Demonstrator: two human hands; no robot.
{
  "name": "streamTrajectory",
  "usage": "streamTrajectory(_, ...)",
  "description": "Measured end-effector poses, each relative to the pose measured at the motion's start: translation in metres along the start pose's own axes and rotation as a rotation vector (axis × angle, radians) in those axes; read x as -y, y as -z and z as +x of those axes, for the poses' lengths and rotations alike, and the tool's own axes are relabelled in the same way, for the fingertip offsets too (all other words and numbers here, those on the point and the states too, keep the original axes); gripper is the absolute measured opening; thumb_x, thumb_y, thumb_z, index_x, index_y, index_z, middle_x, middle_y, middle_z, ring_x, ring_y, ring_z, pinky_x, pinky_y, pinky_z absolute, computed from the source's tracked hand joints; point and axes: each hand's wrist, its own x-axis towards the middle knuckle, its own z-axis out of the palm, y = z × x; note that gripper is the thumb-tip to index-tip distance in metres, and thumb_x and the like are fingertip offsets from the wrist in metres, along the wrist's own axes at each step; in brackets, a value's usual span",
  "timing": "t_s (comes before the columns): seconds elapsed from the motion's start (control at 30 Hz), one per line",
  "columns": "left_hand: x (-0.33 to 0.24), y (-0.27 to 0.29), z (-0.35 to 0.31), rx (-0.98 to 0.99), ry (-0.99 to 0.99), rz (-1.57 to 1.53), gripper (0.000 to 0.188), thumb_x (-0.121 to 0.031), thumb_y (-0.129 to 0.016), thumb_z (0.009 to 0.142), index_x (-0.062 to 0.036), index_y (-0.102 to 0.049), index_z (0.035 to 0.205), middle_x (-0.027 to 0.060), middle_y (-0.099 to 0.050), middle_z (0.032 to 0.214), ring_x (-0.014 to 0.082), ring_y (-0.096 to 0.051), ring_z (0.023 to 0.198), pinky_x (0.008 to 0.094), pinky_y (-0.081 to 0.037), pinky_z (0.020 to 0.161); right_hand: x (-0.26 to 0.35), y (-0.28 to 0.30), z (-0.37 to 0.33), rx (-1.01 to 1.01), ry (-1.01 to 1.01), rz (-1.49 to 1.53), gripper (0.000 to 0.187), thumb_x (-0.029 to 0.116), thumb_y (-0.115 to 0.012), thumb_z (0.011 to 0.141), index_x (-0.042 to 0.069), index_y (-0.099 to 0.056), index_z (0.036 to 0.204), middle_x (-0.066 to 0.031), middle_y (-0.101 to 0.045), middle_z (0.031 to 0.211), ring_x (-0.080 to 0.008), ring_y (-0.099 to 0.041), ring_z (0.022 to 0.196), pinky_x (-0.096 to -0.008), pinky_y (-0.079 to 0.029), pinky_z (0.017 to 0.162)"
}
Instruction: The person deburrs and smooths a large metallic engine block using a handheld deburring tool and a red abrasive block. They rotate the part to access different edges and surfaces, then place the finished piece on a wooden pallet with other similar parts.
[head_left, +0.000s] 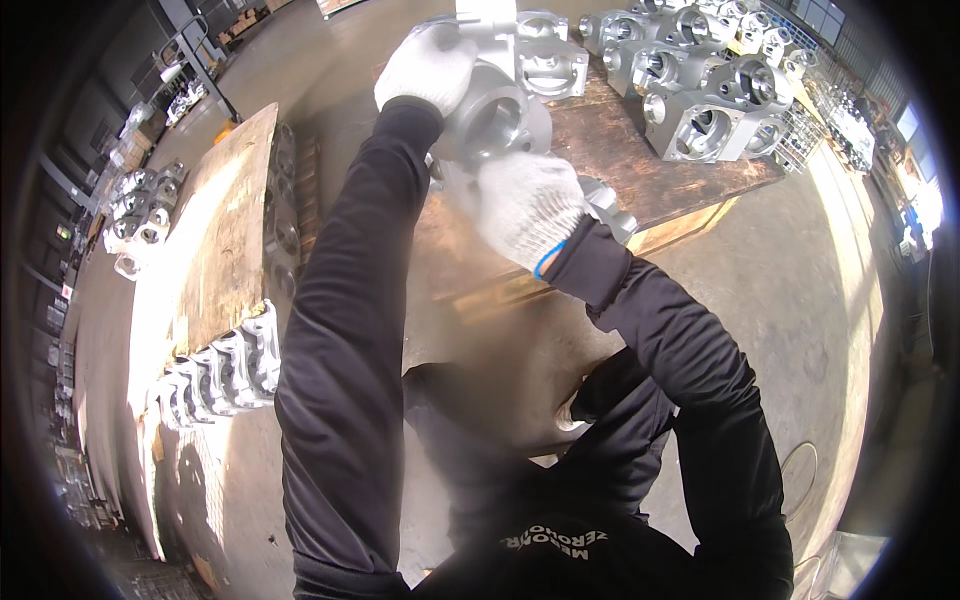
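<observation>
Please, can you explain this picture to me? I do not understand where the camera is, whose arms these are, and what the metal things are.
The camera sits on a person's head and looks down, so the round picture bends at its edges. The two dark-sleeved arms are that person's own. Both hands wear white knit gloves. The left hand and the right hand together grip one grey metal casting with a round bore, above a wooden pallet. More castings of the same kind stand at the pallet's far end. Another row of castings lies beside a wooden board at the left, on the concrete floor.
</observation>
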Motion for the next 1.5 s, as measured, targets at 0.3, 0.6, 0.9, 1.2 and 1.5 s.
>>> streamTrajectory(0.3,0.008,0.0,0.004,0.028,-0.017,-0.041,0.053,-0.049,-0.062,0.095,-0.0123,-0.078,0.13,0.019,-0.075,0.132,0.0398,-0.068,0.127,0.0449,-0.052,0.11,-0.053,0.085,0.068,0.272,-0.141,0.176,0.032,0.03,-0.064,0.098,0.004,-0.083,0.097,-0.0174,-0.081,0.097,-0.0358,-0.078,0.098,-0.0473,-0.061,0.09)
streamTrajectory(0.6,0.01,-0.004,0.004,-0.024,-0.024,-0.012,0.049,-0.043,-0.067,0.096,-0.0049,-0.078,0.125,0.0193,-0.08,0.118,0.034,-0.075,0.113,0.0375,-0.054,0.103,-0.065,-0.017,-0.003,-0.108,-0.286,0.235,0.032,0.035,-0.067,0.099,0.007,-0.08,0.103,-0.0222,-0.078,0.094,-0.0407,-0.077,0.089,-0.0479,-0.062,0.084)
streamTrajectory(0.9,0.013,0.0,0.006,0.014,-0.083,-0.11,0.045,-0.04,-0.069,0.095,-0.003,-0.078,0.119,0.0223,-0.078,0.118,0.0373,-0.073,0.116,0.0402,-0.053,0.103,-0.017,-0.009,-0.014,0.069,-0.336,0.414,0.033,0.037,-0.074,0.097,0.007,-0.079,0.108,-0.0218,-0.078,0.1,-0.0407,-0.077,0.095,-0.0474,-0.061,0.085)
streamTrajectory(1.2,0.037,-0.009,0.025,-0.08,-0.027,0.117,0.069,-0.051,-0.07,0.096,0.0013,-0.067,0.14,0.0265,-0.073,0.133,0.0383,-0.07,0.127,0.0418,-0.051,0.11,-0.196,-0.031,-0.086,-0.12,-0.896,1.049,0.047,0.032,-0.08,0.096,0.003,-0.071,0.132,-0.007,-0.075,0.1,-0.0126,-0.07,0.08,-0.0315,-0.06,0.07)
streamTrajectory(1.5,0.036,-0.003,0.035,0.003,0.218,0.099,0.08,-0.058,-0.071,0.091,0.0103,-0.066,0.133,0.0303,-0.075,0.123,0.0376,-0.073,0.119,0.0399,-0.052,0.107,-0.197,-0.068,-0.114,0.218,-0.968,1.275,0.069,0.048,-0.067,0.102,0.005,-0.057,0.156,-0.0166,-0.073,0.138,-0.0227,-0.077,0.104,-0.0342,-0.061,0.084)
